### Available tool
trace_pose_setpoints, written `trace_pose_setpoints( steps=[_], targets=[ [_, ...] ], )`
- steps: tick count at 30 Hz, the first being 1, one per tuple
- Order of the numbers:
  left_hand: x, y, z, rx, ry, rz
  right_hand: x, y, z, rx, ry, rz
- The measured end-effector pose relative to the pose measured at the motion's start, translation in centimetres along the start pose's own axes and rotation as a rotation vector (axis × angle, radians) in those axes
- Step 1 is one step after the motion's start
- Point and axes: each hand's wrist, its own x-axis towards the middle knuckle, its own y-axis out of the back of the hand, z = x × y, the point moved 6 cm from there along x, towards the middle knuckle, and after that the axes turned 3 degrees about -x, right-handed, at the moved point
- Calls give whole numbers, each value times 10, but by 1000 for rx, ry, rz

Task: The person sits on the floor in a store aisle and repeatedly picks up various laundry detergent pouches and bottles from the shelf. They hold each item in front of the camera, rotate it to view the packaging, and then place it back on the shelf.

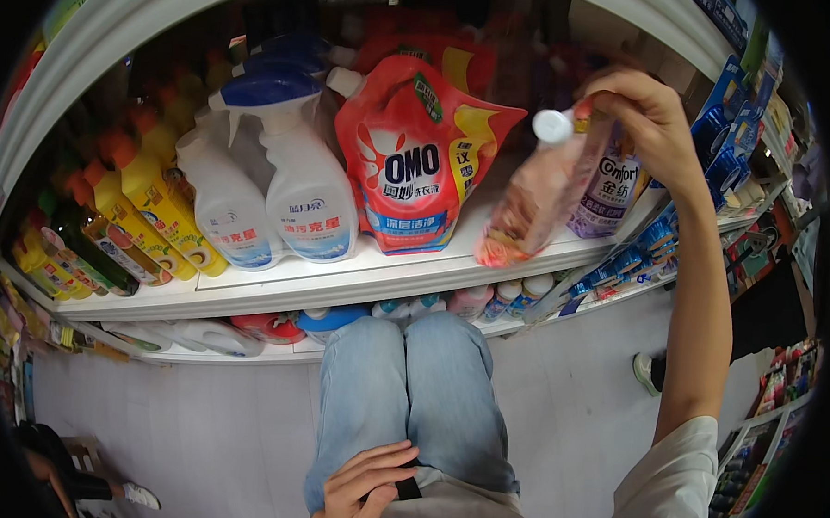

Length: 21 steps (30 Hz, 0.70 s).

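Note:
My right hand (633, 116) grips the top corner of a pink refill pouch (539, 202) with a white cap, at the front edge of the shelf; the pouch is partly blurred. Just right of it stands a purple Comfort pouch (602, 198). To the left a red OMO laundry detergent pouch (416, 162) stands upright, with another red pouch behind it. White spray bottles (314, 192) with blue tops are beside that. My left hand (370, 483) rests at my waist near a black strap, its fingers loosely bent; nothing is seen in it.
Yellow bottles (160, 213) and darker ones line the shelf's left end. The white shelf edge (316, 296) runs above a lower shelf with more bottles (217, 337). Blue packs (656, 235) hang at the right. Parts of other people show at lower left and far right.

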Motion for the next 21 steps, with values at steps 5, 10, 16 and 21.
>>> trace_pose_setpoints(
  steps=[5,10,16,21],
  targets=[
    [1,1,-4,9,11,-2,15,-1,19,-189,-198,17],
    [1,-1,-5,-5,10,4,20,5,28,-160,-162,-12],
    [1,-3,-10,-14,18,8,29,16,31,-26,-68,-24],
    [-1,-3,-12,-32,9,9,34,0,37,-57,-107,19]
  ],
)
